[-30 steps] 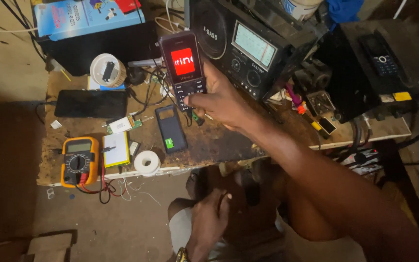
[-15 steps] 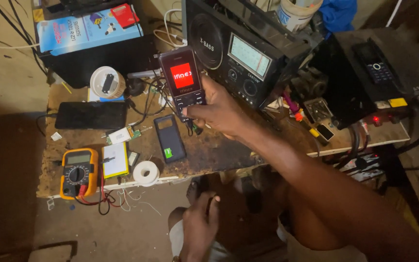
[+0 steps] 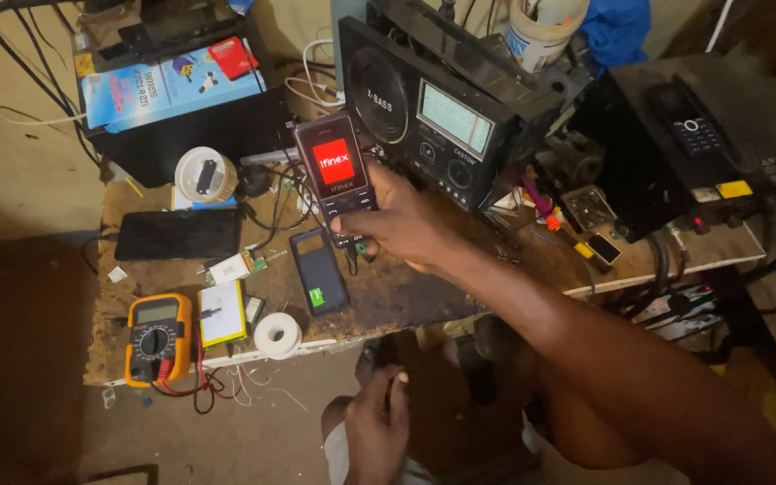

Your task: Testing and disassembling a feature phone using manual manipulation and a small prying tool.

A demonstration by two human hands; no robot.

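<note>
Cluttered and worn, a wooden workbench (image 3: 424, 301) fills the head view, its top stained and strewn with wires and small parts.

At the middle, the right hand (image 3: 406, 220) reaches over the bench and is closed around the lower end of a black keypad phone (image 3: 335, 177). It holds the phone clear above the surface, tilted, with its small screen lit red. The thumb lies across the keypad.

The left hand (image 3: 377, 431) is low in the view, below the bench edge by the person's knee. Its fingers are loosely curled; whether it holds anything I cannot tell.

Just below the held phone, a dark power bank (image 3: 319, 269) with a small green light lies flat on the bench. Left of it are a white flat battery pack (image 3: 223, 313) and a yellow multimeter (image 3: 158, 338) with red and black leads trailing off the edge. A roll of white tape (image 3: 278, 335) sits near the front edge. A dark smartphone (image 3: 178, 234) lies face up further left.

Behind the held phone stands a large black radio (image 3: 433, 103). To the right, a second black keypad phone (image 3: 692, 119) rests on a black box (image 3: 639, 171).
</note>
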